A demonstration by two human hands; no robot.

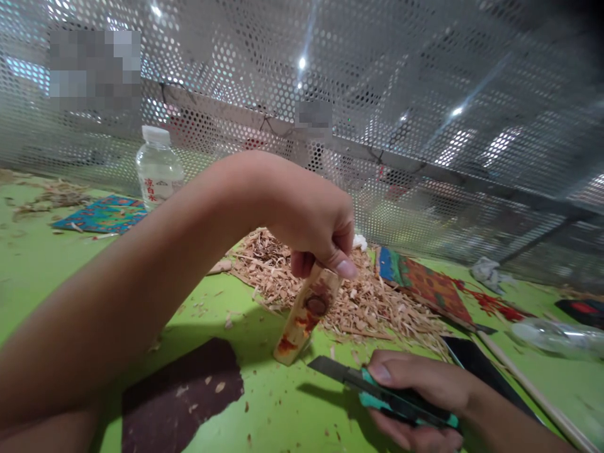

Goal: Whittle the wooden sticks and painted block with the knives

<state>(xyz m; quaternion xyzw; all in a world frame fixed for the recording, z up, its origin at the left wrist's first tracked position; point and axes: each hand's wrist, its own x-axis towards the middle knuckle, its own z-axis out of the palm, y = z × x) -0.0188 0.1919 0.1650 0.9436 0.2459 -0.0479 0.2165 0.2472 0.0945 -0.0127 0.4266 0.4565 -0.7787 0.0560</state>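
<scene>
My left hand (325,233) is closed on the upper end of a short piece of wood (302,327), pale with a dark knot and reddish-brown stains. The wood is tilted, its lower end at the green tabletop. In my right hand (419,384) is a utility knife (396,396) with a green and black handle. Its blade points left, just right of the wood's lower end, with a small gap between them. Behind the wood lies a wide heap of wood shavings (377,308). A torn piece of dark brown sandpaper (184,396) lies under my left forearm.
A water bottle (158,167) stands at the back left beside a blue patterned sheet (106,214). To the right are a painted board (429,286), a plastic bottle on its side (557,336), a dark flat object (486,371) and a thin stick (533,390). A perforated metal screen (401,82) borders the table.
</scene>
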